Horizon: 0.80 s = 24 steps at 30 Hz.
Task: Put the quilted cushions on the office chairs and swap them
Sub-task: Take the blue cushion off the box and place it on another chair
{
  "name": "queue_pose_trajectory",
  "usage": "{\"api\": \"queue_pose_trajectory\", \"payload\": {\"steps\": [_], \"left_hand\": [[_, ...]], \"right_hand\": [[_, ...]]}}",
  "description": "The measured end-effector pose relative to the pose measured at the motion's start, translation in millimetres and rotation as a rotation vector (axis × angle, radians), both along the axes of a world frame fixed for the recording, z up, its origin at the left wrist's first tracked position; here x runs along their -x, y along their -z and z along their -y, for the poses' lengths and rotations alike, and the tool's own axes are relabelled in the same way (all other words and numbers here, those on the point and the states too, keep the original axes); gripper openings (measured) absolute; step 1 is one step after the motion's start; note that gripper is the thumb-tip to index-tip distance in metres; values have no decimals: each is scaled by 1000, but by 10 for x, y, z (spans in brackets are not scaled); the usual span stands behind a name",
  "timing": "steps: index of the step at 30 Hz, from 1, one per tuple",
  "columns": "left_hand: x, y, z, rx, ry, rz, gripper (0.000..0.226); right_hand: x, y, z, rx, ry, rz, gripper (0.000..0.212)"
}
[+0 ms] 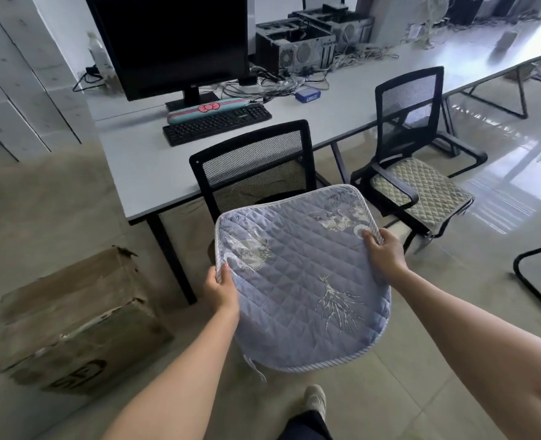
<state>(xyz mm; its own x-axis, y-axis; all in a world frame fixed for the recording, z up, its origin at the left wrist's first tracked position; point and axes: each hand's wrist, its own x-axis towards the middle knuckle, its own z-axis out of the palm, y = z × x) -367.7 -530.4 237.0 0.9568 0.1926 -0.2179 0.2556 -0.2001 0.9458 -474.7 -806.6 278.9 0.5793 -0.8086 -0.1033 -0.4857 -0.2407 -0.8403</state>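
I hold a blue quilted cushion (pixel 297 274) with pale animal and plant prints flat in front of me. My left hand (pixel 219 289) grips its left edge and my right hand (pixel 385 250) grips its right edge. The cushion hangs over the seat of the near black mesh office chair (pixel 253 160), hiding that seat. A second black mesh office chair (pixel 409 103) stands to the right, and a green-grey quilted cushion (pixel 428 188) lies on its seat.
A long grey desk (pixel 154 173) behind the chairs carries a monitor (pixel 170 42), a keyboard (pixel 216 123), cables and computer cases (pixel 297 46). A worn cardboard box (pixel 72 319) sits on the floor at left. A black chair frame (pixel 532 281) stands at right.
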Motion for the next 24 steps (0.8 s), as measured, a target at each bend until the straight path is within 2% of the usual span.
{"api": "queue_pose_trajectory", "payload": {"steps": [8,13,19,24], "left_hand": [[-228,284,732,-4,-92,-89,20],[-301,383,1083,-48,-116,-135,24],[-335,452,1379,-86,-148,-166,22],[-300,621,1518,-108,-209,-208,31]], "right_hand": [[-510,182,796,-15,-109,-67,26],[-706,331,1160,-24,-146,-98,22],[-870,519,1465,-51,-173,-168,28],[-1007,754,1594,-92,-230,-214,30]]}}
